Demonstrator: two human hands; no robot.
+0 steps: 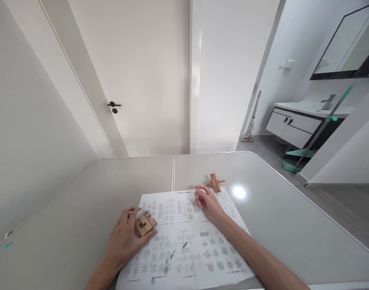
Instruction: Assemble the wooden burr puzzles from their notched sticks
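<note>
On the left edge of the printed instruction sheet, my left hand is closed around a wooden interlocking puzzle, thumb along its near side and fingers at its far left. The puzzle is a compact block of several notched light-wood pieces. My right hand hovers at the sheet's upper part, fingers loosely curled and apart, with nothing visible in them. Just beyond its fingertips, a second wooden puzzle, made of crossed pieces with a dark mark on one, rests at the sheet's top edge.
The sheet, covered in small diagrams, lies on a glossy light table with a seam across it. A white door stands behind. At right are a washbasin cabinet, a mop and a green dustpan.
</note>
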